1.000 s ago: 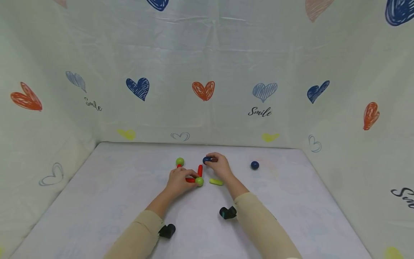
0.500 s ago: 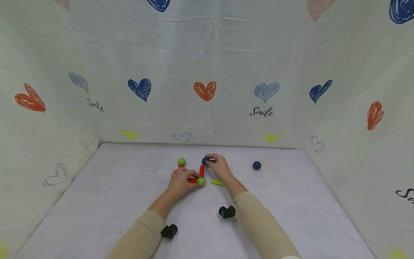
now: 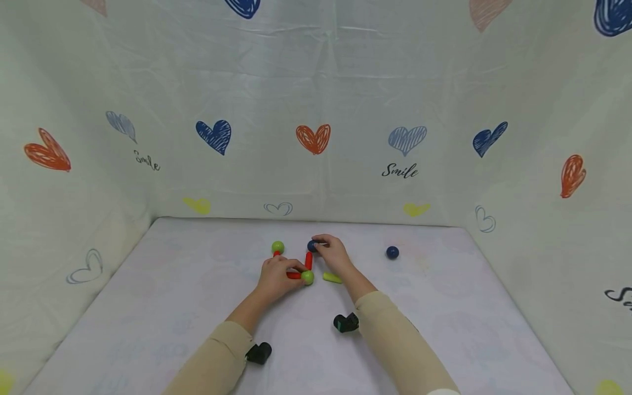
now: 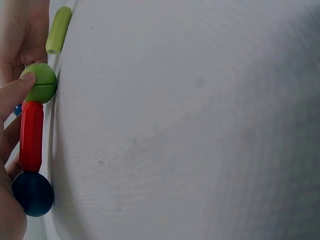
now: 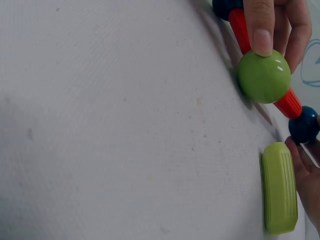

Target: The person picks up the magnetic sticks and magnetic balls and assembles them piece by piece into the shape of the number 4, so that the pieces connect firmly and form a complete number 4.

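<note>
The person's left hand point(image 3: 278, 277) is grasping a glossy light-green ball point(image 3: 308, 277) near the middle of the white-covered table point(image 3: 173, 307); I can see its thumb pressed on this ball. From there, one red ridged rod point(image 4: 31, 137) extends beside the left hand to a dark blue ball point(image 4: 33, 194). A second red ridged rod point(image 3: 309, 260) points away from the person, up to another dark blue ball point(image 3: 312, 246), which the right hand point(image 3: 336, 255) is pinching with its fingers. Whether this rod is fully joined there, I cannot tell.

Beyond the left hand rests a second light-green ball point(image 3: 278, 247), with a short visible part of a red piece point(image 3: 276, 254) at it. A yellow-green ribbed rod point(image 3: 332, 278) lies near the right forearm, and a lone dark blue ball point(image 3: 392, 253) lies well apart, to the right. Beige sleeves point(image 3: 212, 356) cover the arms. Behind the table hangs a pale cloth with printed hearts point(image 3: 355, 99).
</note>
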The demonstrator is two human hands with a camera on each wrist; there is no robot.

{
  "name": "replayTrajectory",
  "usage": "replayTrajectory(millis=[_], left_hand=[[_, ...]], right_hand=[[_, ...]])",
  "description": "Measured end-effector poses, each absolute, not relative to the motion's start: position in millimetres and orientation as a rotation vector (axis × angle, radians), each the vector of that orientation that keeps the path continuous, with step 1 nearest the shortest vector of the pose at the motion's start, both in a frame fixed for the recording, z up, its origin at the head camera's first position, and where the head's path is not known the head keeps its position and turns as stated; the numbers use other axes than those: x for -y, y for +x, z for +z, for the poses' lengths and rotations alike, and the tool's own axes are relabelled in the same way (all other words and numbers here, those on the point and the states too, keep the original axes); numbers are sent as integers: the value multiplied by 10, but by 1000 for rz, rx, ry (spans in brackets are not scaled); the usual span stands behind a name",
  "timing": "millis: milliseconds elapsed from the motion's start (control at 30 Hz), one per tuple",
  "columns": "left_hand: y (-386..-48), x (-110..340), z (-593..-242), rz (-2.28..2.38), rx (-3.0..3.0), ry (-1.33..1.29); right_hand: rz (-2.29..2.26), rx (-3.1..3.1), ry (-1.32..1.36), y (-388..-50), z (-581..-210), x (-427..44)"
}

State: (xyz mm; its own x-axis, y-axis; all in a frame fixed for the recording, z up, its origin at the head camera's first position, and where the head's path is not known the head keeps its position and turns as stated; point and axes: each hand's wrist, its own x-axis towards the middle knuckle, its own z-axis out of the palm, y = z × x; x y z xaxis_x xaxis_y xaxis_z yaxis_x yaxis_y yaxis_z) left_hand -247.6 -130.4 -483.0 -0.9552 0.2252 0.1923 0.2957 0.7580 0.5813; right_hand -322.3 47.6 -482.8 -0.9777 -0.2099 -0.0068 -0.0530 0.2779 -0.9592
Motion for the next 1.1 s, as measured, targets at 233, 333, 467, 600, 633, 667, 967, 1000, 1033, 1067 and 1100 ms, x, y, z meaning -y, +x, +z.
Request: replayTrajectory(millis=[233,333,467,600,633,667,967,1000,1033,1067,1100], left_hand=[[-2486,1301,-4835,-964,2844,-419],[-2486,1301,-4838,-962,2842,-423],[-2494,1295,-4841,-958,2843,-423],[-2496,1291,-4837,-948,2846,-417],[-2498,1288,-4836,-946,2847,-416],[-2499,1285,-4835,-944,2848,-414],[-2496,1264,-4813,-955,2854,-407],[-2497,1262,-4809,-957,2855,-403],[-2498,1260,-4806,-960,2857,-396],[-2500,1259,-4805,-960,2862,-389],[-2503,1257,-4804,-959,2865,-383]], right_hand=[[-1801,-2392,-254,-3224,-4863,-460],[-1799,-2391,-257,-3219,-4864,-452],[-1791,-2394,-248,-3220,-4861,-445],[-1779,-2396,-250,-3227,-4867,-443],[-1771,-2401,-250,-3228,-4866,-445],[-1763,-2407,-253,-3226,-4865,-446],[-1672,-2481,-289,-3207,-4842,-462],[-1664,-2489,-289,-3206,-4837,-467],[-1657,-2498,-292,-3202,-4833,-471],[-1650,-2505,-295,-3198,-4827,-477],[-1648,-2510,-294,-3195,-4820,-483]])
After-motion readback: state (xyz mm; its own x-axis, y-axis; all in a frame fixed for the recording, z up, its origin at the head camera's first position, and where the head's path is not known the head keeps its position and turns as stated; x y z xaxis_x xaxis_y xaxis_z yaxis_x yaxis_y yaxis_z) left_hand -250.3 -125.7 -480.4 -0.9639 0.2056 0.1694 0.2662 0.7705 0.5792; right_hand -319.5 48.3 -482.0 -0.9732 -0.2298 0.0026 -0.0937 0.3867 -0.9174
